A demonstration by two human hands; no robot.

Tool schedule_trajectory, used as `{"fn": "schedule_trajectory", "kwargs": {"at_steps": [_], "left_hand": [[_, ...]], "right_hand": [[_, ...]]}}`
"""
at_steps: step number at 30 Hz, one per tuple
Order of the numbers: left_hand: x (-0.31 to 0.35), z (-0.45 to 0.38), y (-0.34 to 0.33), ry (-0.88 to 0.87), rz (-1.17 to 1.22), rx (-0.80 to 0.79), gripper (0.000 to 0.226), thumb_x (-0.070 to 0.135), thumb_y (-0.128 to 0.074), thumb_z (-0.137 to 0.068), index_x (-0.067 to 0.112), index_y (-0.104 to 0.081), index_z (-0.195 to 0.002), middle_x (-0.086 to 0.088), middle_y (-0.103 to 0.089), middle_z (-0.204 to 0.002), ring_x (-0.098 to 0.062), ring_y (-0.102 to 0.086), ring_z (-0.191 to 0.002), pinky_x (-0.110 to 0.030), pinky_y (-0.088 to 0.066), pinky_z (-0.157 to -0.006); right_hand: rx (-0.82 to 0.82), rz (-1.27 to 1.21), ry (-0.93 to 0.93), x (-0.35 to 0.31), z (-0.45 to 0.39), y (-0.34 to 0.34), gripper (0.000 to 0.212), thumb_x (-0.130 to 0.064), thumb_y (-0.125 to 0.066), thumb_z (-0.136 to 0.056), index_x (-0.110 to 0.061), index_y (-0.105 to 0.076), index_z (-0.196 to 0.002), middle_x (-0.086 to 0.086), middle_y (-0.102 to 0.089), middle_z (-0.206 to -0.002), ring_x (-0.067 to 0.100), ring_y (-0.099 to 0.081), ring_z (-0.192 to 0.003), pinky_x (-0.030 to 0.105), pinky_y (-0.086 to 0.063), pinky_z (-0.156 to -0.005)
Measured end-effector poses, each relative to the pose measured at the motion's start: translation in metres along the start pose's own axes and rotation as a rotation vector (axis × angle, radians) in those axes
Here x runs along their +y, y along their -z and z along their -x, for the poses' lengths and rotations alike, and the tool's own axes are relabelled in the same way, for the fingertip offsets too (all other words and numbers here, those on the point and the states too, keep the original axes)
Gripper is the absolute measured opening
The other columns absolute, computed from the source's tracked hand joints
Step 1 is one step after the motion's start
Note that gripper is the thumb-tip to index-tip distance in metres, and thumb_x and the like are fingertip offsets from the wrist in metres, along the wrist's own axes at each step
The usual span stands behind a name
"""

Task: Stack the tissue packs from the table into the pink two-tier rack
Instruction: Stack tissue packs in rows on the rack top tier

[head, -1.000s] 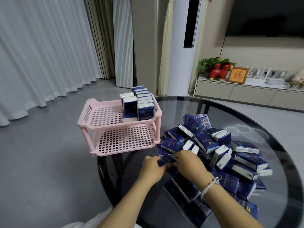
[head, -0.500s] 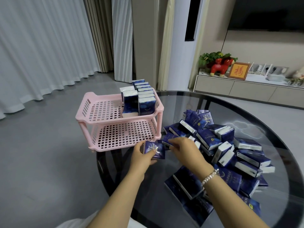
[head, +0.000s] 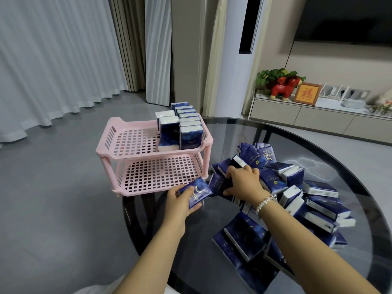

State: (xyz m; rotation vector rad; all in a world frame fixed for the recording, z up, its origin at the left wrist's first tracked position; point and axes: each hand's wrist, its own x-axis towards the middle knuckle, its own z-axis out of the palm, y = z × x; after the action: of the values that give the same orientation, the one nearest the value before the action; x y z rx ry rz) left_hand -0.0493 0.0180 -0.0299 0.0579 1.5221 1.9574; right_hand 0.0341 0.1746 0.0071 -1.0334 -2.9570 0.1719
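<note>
Tissue pack [head: 196,194] is held in the left hand [head: 180,201], thumb on the printed top face, fingers curled under the near edge; the pack is tilted, lifted off the glass and just in front of the rack's lower tier. A second tissue pack [head: 219,183] is gripped by the right hand [head: 241,182], fingers curled over the top of it at the near-left edge of the pile; its lower part is hidden by the hand. A bead bracelet [head: 266,203] is worn on the right wrist. The pile of packs [head: 307,200] is heaped loosely on the round dark glass table [head: 350,158], packs lying flat, on edge and overlapping, spread from the right hand out to the right and toward the near edge. The pink two-tier rack [head: 106,148] is set at the table's left edge, just beside the pile. On its upper tier, packs [head: 188,132] are stood upright in two rows against the right wall; the left half of that tier is bare mesh. The lower tier [head: 157,175] shows only mesh. Behind, a low cabinet [head: 318,117] carries a red figurine [head: 284,88] and a framed picture [head: 306,94]; curtains [head: 53,56] hang at left.
</note>
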Motion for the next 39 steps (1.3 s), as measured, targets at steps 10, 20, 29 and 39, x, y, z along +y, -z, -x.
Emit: {"fn": "schedule_trajectory", "kwargs": {"at_steps": [10, 20, 29, 39], "left_hand": [[0.007, 0.012, 0.004, -0.049, -0.095, 0.018, 0.012, 0.023, -0.046, -0.098, 0.02, -0.058, -0.102, -0.008, -0.061, -0.114, -0.023, -0.062, -0.097, -0.032, -0.055, -0.068], [0.0, 0.035, -0.001, -0.062, -0.208, -0.311, 0.03, 0.034, -0.058, -0.09, 0.019, -0.061, -0.115, -0.009, -0.069, -0.115, -0.019, -0.066, -0.1, -0.039, -0.052, -0.086], [-0.01, 0.046, 0.003, -0.19, -0.292, -0.209, 0.017, 0.027, -0.063, -0.089, 0.022, -0.061, -0.105, -0.004, -0.07, -0.105, -0.017, -0.069, -0.093, -0.036, -0.057, -0.084], [-0.021, 0.057, 0.006, -0.212, -0.268, -0.124, 0.01, 0.024, -0.061, -0.09, 0.021, -0.054, -0.097, -0.008, -0.067, -0.103, -0.023, -0.065, -0.092, -0.049, -0.051, -0.094]], "right_hand": [[0.361, -0.738, 0.014, -0.004, 0.034, 0.008, 0.023, -0.016, -0.062, -0.087, -0.022, -0.062, -0.109, -0.016, -0.05, -0.087, 0.013, -0.053, -0.092, 0.024, -0.04, -0.086], [0.169, -1.014, 0.115, -0.025, 0.064, -0.006, 0.032, -0.01, -0.06, -0.089, -0.022, -0.057, -0.118, -0.014, -0.061, -0.111, -0.007, -0.054, -0.105, 0.001, -0.038, -0.085], [0.285, -0.827, -0.021, -0.007, 0.092, 0.005, 0.022, -0.023, -0.064, -0.087, -0.022, -0.069, -0.108, -0.014, -0.066, -0.086, 0.001, -0.057, -0.073, 0.014, -0.045, -0.073], [-0.15, -0.197, -0.045, 0.008, 0.128, -0.008, 0.054, -0.048, -0.069, -0.076, -0.013, -0.055, -0.116, 0.007, -0.061, -0.112, 0.027, -0.044, -0.11, 0.037, -0.045, -0.086]]}}
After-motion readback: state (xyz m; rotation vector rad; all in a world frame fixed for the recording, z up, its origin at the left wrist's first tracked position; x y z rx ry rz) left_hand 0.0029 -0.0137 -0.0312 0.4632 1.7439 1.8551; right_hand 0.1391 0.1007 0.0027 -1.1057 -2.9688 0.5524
